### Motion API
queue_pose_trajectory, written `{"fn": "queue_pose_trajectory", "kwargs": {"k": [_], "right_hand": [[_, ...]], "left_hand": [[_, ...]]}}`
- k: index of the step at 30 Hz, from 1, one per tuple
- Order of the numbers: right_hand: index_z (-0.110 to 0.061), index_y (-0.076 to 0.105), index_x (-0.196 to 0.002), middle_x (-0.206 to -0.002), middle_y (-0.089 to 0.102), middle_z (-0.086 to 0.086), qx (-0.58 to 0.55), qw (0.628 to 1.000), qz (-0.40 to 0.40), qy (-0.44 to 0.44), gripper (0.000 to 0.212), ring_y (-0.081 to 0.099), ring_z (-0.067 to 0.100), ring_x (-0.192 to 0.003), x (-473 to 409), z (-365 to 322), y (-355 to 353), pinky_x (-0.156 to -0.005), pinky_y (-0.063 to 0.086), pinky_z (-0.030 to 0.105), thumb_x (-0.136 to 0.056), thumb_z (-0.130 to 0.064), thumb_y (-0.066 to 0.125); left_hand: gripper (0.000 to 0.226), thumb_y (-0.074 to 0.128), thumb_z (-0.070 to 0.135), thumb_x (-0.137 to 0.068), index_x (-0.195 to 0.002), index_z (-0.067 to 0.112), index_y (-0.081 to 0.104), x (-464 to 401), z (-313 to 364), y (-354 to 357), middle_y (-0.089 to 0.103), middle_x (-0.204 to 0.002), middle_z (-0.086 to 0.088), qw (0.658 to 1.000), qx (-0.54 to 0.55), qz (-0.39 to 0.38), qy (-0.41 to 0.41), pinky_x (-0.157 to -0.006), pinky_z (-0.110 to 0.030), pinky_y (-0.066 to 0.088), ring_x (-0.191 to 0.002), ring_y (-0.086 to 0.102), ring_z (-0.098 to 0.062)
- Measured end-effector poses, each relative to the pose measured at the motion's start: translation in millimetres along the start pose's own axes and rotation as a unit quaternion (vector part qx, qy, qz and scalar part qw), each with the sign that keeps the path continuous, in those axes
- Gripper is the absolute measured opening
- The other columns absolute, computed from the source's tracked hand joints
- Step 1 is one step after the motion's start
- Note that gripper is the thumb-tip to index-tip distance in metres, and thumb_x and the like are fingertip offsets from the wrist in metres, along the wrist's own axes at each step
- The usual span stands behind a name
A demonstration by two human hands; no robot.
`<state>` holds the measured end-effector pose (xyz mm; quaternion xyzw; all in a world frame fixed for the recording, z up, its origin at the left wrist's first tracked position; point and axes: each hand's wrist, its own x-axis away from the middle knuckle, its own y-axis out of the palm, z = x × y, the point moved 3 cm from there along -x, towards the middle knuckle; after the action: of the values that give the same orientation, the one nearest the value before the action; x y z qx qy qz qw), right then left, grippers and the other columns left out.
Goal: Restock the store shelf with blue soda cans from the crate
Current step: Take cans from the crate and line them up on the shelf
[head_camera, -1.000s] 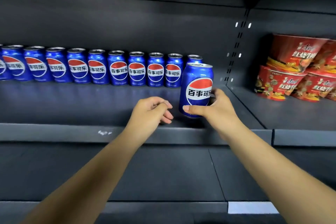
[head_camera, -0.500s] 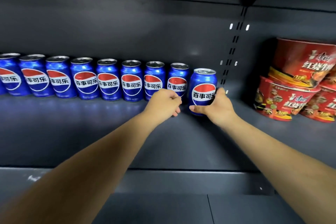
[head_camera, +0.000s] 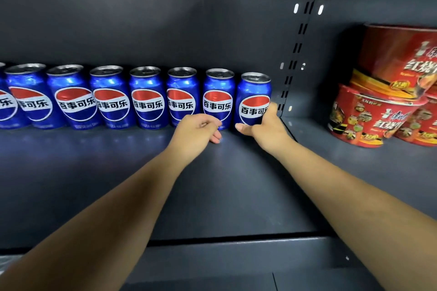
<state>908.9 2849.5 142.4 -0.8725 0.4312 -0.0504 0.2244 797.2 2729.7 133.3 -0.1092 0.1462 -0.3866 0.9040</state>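
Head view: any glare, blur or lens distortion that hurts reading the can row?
Head view: sharp overall; white glare patches on the shelf before the cans; wide-angle bending curves the upright strip; the right hand covers part of the end can label.

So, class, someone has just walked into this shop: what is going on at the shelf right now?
A person is restocking a dark shelf with blue soda cans. The right hand grips the end can, standing upright at the right end of the back row, close to the slotted upright. The left hand, loosely curled and holding nothing, rests in front of the neighbouring can. Red noodle bowls sit stacked in the next bay.
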Motion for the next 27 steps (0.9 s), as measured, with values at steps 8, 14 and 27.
{"fn": "queue_pose_trajectory", "kwargs": {"k": [8,14,27], "right_hand": [[-0.011,0.030,-0.124,-0.126,0.051,0.002,0.056,0.998,0.028,-0.003,0.060,0.046,0.015,-0.100,-7,5,6,-0.081,0.035,0.025,-0.083,-0.027,0.071],[-0.008,0.032,-0.127,-0.121,0.057,0.004,0.079,0.993,0.085,0.032,0.077,0.056,0.024,-0.107,-13,6,7,-0.082,0.046,0.034,-0.073,-0.040,0.078],[-0.014,0.035,-0.113,-0.127,0.053,0.002,0.161,0.982,0.097,0.014,0.080,0.050,0.024,-0.119,-20,6,9,-0.101,0.038,0.043,-0.059,-0.048,0.084]], "left_hand": [[0.027,0.044,0.004,-0.091,-0.083,0.018,0.065,-1,0,0,0.066,-0.069,0.001,1.000,0.006,-0.012,0.002,-0.060,-0.008,0.043,-0.057,0.062,-0.002],[0.023,0.045,0.008,-0.093,-0.084,0.017,0.065,-3,0,-1,0.067,-0.071,0.000,1.000,0.009,-0.020,-0.009,-0.059,-0.009,0.043,-0.057,0.063,-0.002],[0.017,0.048,0.011,-0.093,-0.091,0.017,0.064,-4,3,0,0.067,-0.072,0.000,0.999,0.009,-0.032,-0.032,-0.061,-0.010,0.045,-0.059,0.063,-0.004]]}}
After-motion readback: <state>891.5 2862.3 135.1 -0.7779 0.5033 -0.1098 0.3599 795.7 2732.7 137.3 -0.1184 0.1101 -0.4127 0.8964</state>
